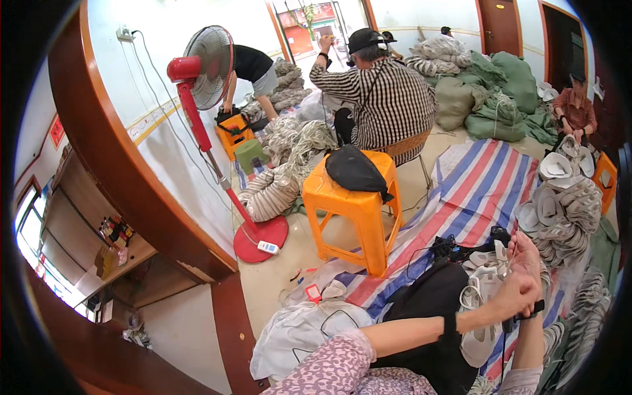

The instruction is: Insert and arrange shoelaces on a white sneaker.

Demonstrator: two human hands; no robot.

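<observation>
My left hand (pixel 517 293), at the lower right, is closed against my right wrist, just above the black wristband (pixel 530 310). Beyond it rises my right hand (pixel 525 255), its fingers bent and drawn together; whatever they may hold is too small to tell. Pale, shoe-shaped pieces (pixel 484 282) lie beneath and beside both hands, partly covered by my arms. A second black band (pixel 450 324) circles my left forearm. Black cables (pixel 447 249) lie in a tangle just past my dark-trousered leg (pixel 424 299).
An orange stool (pixel 368 214) bears a black cap-like item (pixel 357 172). A red standing fan (pixel 227 184) is at left. Striped sheeting (pixel 480 178) covers floor ahead; stacked pale pieces (pixel 559 214) stand right. A person in a checked shirt (pixel 395 99) sits ahead, with others farther off and green sacks (pixel 507 92).
</observation>
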